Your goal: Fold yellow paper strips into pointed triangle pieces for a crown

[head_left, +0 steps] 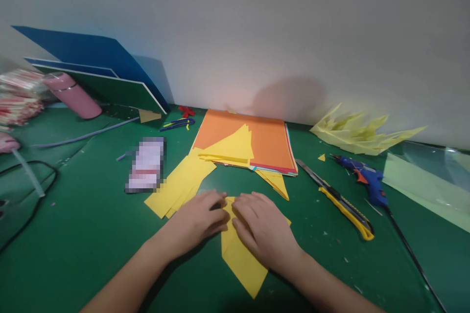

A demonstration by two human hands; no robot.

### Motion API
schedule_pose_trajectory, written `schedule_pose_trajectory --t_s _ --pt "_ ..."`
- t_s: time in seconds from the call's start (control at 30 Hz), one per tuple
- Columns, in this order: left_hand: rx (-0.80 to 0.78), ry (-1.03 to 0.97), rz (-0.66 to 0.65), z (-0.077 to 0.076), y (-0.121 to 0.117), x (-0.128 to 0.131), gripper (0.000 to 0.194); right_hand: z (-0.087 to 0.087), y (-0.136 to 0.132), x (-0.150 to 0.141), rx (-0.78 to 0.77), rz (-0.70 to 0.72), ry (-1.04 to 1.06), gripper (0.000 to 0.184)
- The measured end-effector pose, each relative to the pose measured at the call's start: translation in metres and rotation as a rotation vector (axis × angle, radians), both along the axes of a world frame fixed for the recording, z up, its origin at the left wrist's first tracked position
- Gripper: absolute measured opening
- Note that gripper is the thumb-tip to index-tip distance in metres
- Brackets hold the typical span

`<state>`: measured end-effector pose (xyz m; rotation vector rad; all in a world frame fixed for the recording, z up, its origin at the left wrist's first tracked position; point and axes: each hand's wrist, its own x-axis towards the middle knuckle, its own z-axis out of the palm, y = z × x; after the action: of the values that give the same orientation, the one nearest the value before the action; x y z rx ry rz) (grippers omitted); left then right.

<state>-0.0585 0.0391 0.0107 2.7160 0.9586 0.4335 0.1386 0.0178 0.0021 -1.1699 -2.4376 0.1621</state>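
Note:
A folded yellow sheet of paper [244, 266] lies on the green table in front of me, its pointed end towards me. My left hand [201, 217] is at its upper left edge, thumb and fingers closed on the paper. My right hand [262, 230] covers the sheet's upper right part, its bent fingers gripping and pressing it near the top fold. The hands hide much of the sheet's upper half. Yellow paper strips [176, 183] lie just beyond my left hand. Folded yellow triangles [233, 146] rest on a stack of orange paper [268, 134].
To the right lie a yellow box cutter [345, 208] with its blade out, a blue glue gun [367, 178] with a cord, and a yellow paper piece with pointed tips [367, 132]. On the left are a phone [147, 164], a pink bottle [75, 95] and leaning boards [110, 85].

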Motion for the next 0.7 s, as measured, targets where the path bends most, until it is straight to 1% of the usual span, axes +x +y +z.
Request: schedule_pose_trajectory --t_s 0.07,0.17,0.27,0.33,0.4,0.53,0.6,0.7 --pt "0.05 0.029 -0.022 0.001 0.0 -0.001 0.025 0.002 -0.001 -0.001 -0.044 0.027 -0.015 0.022" --pt "0.132 0.053 -0.081 0.003 -0.001 -0.002 0.035 0.003 -0.002 -0.002 -0.116 0.107 -0.047 0.032" --pt "0.151 0.076 -0.133 0.005 -0.002 -0.003 0.038 0.002 -0.002 -0.001 -0.179 0.212 -0.066 0.036" --pt "0.136 0.096 -0.156 0.008 -0.004 -0.004 0.039 0.002 -0.001 -0.001 -0.205 0.259 -0.088 0.035" --pt "0.129 0.096 -0.17 0.01 -0.004 -0.004 0.04 0.002 0.0 0.0 -0.218 0.276 -0.105 0.033" --pt "0.097 0.018 -0.156 0.011 -0.005 -0.001 0.045 0.002 0.003 0.002 -0.203 0.246 -0.1 0.027" --pt "0.049 -0.046 -0.149 0.01 -0.004 0.001 0.043 0.002 0.005 0.001 -0.227 0.25 -0.092 0.026" --pt "-0.039 -0.124 -0.139 0.008 -0.003 0.002 0.035 0.0 0.008 0.001 -0.285 0.323 -0.093 0.025"
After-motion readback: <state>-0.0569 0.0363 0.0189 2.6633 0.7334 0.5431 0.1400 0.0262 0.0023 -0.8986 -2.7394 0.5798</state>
